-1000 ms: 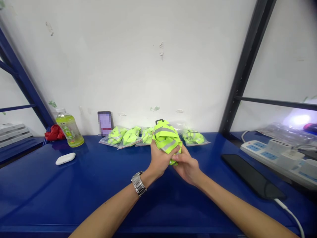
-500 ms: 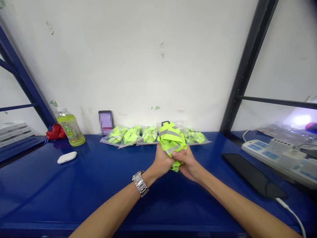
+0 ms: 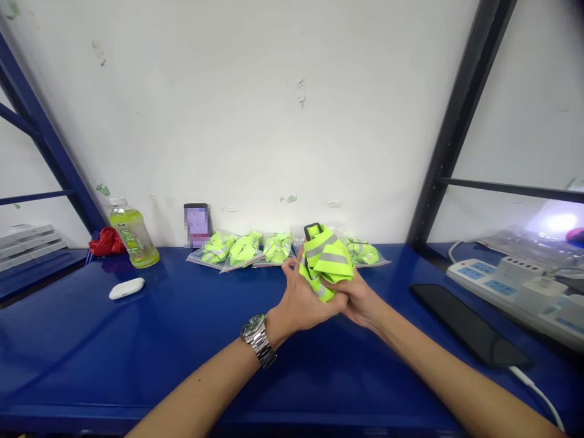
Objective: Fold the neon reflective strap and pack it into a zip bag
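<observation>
Above the middle of the desk I hold a bundled neon-yellow reflective vest (image 3: 331,258) with grey reflective stripes, and a black buckle (image 3: 312,230) sticks up from its top. My left hand (image 3: 303,301), below a metal wristwatch, is closed around the bundle's left and lower side. Its raised fingertips curl together at the bundle's left edge; a thin line shows there, too fine to make out. My right hand (image 3: 361,298) grips the bundle from the right and below, most of its fingers hidden behind. Several clear zip bags (image 3: 246,250) of similar yellow bundles lie along the wall.
On the left stand a drink bottle (image 3: 134,234), a red cloth pouch (image 3: 107,242) and a white earbud case (image 3: 126,288). A phone (image 3: 198,225) leans on the wall. At right lie a black phone (image 3: 469,322) on a cable and a power strip (image 3: 497,283).
The bundle has turned and shifted slightly right in my hands. My left hand has rotated, its back now showing more and its fingertips raised beside the bundle. My right thumb has slipped from view.
</observation>
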{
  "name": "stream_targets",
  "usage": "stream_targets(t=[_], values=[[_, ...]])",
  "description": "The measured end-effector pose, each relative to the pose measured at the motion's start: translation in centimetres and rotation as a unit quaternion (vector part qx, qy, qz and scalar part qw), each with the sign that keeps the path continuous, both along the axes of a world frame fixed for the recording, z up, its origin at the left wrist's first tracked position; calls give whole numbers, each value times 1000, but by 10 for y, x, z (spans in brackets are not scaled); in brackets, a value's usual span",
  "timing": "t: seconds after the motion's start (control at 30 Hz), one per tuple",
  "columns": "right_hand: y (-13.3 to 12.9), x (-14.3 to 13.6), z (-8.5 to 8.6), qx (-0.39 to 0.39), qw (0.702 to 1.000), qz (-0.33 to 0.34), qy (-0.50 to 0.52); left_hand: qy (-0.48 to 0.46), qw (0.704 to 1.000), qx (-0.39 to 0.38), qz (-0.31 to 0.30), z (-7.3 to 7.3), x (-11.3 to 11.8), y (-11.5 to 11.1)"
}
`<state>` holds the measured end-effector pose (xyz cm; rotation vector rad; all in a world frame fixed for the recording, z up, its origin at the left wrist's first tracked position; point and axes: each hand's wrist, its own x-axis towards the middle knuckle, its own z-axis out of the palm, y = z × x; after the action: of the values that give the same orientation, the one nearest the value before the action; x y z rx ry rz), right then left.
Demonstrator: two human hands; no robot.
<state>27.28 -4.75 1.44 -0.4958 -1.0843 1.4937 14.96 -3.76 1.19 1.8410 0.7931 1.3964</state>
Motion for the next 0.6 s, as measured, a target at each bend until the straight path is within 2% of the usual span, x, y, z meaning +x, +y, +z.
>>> stream_targets(t=[0.07,0.13,0.27,0.4,0.47,0.6], values=[[2,1,-1,5,1000,-4,6,116,986,117,27,3,-4,2],[4,1,-1,8,1000,-24,14,192,964,180,46,5,-8,4],[8,5,4,-2,993,-113,21,278,942,183,34,4,-12,7],[13,12,7,-24,984,-176,25,316,926,204,46,-5,-11,13],[13,12,6,-33,983,-179,33,329,913,236,54,-10,-11,18],[11,7,3,-57,988,-129,62,404,849,320,121,-14,-14,25]])
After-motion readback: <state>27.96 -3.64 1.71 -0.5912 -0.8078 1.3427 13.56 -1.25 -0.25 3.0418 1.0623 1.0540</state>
